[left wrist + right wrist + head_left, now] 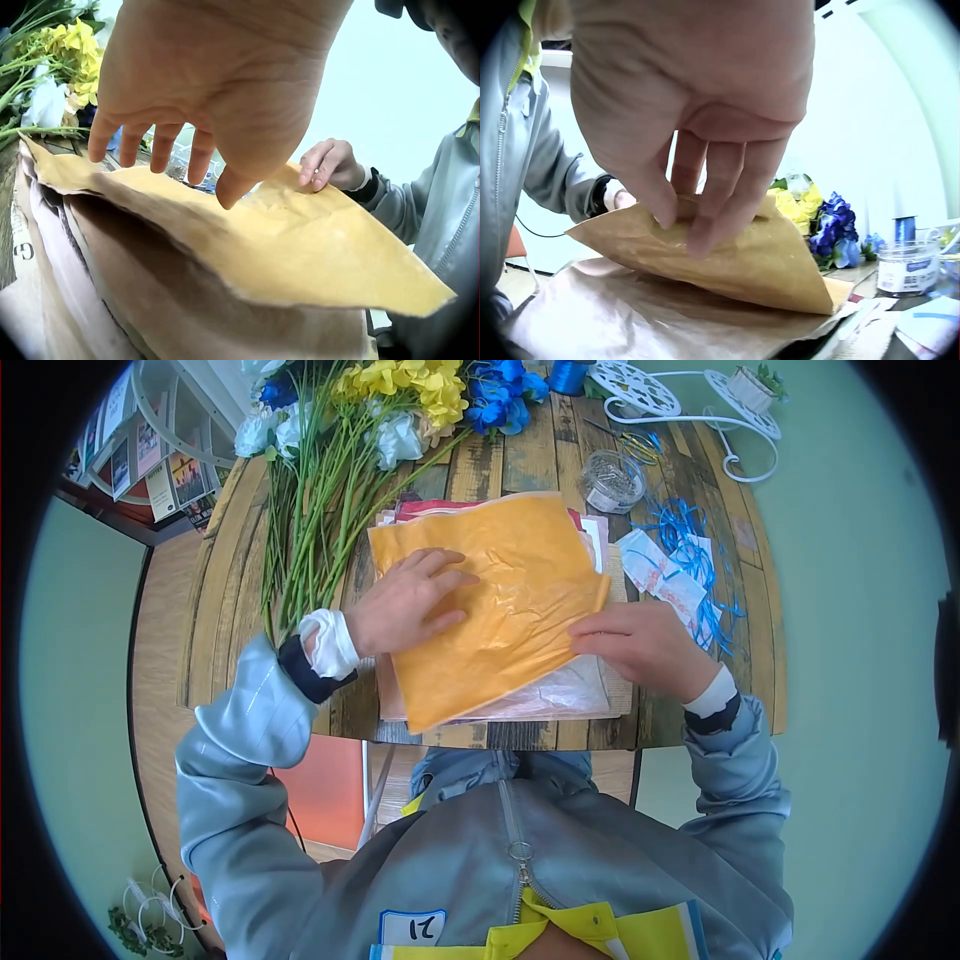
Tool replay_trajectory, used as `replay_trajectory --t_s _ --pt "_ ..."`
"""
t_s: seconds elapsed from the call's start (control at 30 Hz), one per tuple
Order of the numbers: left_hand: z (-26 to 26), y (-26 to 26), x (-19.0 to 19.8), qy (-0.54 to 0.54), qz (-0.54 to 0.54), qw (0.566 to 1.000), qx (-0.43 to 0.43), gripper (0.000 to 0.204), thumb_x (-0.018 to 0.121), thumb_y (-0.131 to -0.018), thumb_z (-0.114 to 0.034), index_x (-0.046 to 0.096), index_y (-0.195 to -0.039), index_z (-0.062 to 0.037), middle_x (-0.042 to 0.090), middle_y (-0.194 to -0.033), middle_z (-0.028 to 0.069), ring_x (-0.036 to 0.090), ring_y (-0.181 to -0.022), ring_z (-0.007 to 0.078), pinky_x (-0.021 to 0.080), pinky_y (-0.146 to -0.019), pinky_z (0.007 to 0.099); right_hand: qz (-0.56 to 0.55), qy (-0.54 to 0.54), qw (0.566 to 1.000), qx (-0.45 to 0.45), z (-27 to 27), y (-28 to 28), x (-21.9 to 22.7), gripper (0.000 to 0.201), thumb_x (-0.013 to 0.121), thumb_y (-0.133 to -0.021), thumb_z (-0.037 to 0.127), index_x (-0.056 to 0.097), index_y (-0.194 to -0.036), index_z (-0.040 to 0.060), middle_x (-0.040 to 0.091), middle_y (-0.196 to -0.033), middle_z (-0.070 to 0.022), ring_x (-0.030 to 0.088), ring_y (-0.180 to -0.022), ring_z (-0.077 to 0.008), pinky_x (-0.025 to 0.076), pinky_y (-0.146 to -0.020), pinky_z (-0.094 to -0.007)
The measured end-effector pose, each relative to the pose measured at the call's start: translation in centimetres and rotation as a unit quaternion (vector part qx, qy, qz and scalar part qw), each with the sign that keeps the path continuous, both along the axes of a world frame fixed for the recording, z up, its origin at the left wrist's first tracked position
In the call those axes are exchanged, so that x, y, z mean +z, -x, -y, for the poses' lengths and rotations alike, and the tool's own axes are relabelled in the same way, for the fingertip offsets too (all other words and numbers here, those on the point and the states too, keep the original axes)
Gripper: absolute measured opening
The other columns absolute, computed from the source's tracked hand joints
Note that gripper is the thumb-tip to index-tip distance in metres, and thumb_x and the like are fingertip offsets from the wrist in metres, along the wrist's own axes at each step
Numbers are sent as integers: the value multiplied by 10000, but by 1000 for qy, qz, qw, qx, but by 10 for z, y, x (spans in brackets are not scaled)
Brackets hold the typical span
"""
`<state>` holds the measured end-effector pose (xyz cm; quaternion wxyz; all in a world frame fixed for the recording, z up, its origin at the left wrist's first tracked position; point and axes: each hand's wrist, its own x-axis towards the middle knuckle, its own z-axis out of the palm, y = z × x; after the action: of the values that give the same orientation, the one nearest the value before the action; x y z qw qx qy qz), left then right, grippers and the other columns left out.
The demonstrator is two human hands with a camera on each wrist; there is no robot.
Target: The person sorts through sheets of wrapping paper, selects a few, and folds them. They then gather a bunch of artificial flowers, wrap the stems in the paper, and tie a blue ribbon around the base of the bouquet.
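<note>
A creased orange-yellow sheet of paper [510,575] lies at a slant over a stack of other sheets. My right hand [650,647] pinches its right edge between thumb and fingers, beside a narrow folded strip. In the right wrist view that side of the yellow sheet [727,262] is lifted off the crumpled pale sheet [622,315] below. On the upper left of the yellow sheet is my left hand [405,605], fingers spread and nearly straight. The left wrist view shows its fingertips close over the sheet [337,255], whose near edge bows up from the sheets underneath.
Long-stemmed flowers [320,530] in yellow, white and blue lie left of the stack. To the right are a clear jar [613,482], scissors [640,448] and tangled blue ribbon [700,560] over printed papers. A white wire stand [690,410] and ribbon spool [568,376] stand behind.
</note>
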<state>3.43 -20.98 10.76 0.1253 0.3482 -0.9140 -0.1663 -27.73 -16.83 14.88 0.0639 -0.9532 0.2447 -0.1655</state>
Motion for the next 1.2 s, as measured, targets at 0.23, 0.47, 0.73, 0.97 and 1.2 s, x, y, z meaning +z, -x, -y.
replay_trajectory --t_s 0.23,0.47,0.73,0.97,1.2 --pt "-1 10 -14 17 13 1000 13 556 636 -810 -270 437 -1309 -126 364 -1353 190 344 -1248 388 298 -1039 455 16 -61 998 -32 5 38 -10 155 626 -721 18 633 -859 87 647 -1048 -15 633 -861 -207 510 -681 -320" --pt "4 26 -22 39 51 998 28 631 601 -820 -425 380 -1362 -189 274 -1421 190 240 -1308 407 199 -1060 533 50 -93 994 -28 16 44 -24 191 624 -685 -49 603 -841 59 644 -1063 -67 630 -868 -262 507 -703 -326" --pt "-2 36 -35 27 96 994 38 836 570 -725 -656 332 -1396 -216 223 -1456 197 180 -1321 464 168 -1003 626 55 -176 981 -58 27 58 -34 196 594 -693 -43 625 -853 68 643 -1072 -50 635 -873 -237 511 -715 -321" --pt "-8 46 -31 37 114 991 53 972 536 -651 -764 281 -1423 -232 180 -1476 201 114 -1338 484 112 -982 699 100 -110 969 -199 40 12 -4 267 562 -759 13 636 -998 108 529 -1158 -89 590 -747 -275 493 -665 -337" --pt "-5 46 -44 -17 179 982 61 1079 536 -591 -811 192 -1450 -257 90 -1500 194 27 -1352 483 56 -963 739 -75 -194 977 -49 71 -15 -51 337 604 -778 136 592 -1115 141 533 -1036 -106 575 -919 -281 480 -747 -372"
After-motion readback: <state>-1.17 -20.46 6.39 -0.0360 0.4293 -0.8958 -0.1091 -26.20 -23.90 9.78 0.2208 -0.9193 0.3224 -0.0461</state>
